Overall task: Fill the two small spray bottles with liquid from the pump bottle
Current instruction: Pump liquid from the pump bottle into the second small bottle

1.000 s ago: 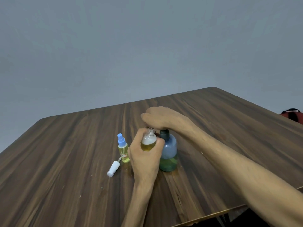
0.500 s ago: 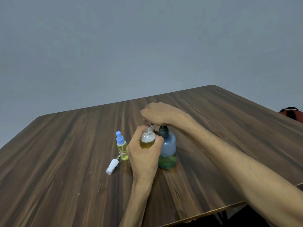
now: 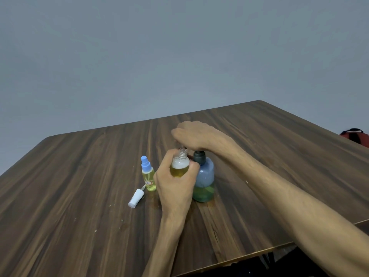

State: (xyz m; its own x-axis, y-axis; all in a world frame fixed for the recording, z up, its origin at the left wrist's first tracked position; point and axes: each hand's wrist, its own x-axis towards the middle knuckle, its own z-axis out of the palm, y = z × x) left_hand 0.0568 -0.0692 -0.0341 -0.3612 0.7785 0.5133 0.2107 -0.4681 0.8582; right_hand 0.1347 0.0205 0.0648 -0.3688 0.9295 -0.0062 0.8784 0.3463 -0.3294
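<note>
A: Near the middle of the counter (image 3: 79, 176), the left hand (image 3: 173, 188) grips the open spray bottle (image 3: 180, 166), about half full of yellow liquid, its neck under the pump spout. The right hand (image 3: 199, 136) lies over the pump bottle (image 3: 204, 178) head; whether its fingers curl round it I cannot tell.

B: How to pump well?

A: I think short, slow presses, with the neck kept directly below the spout.

B: Is there room?

A: The second spray bottle (image 3: 148, 176), capped, and a loose white sprayer (image 3: 135, 198) stand just left; the counter edges are well apart.
</note>
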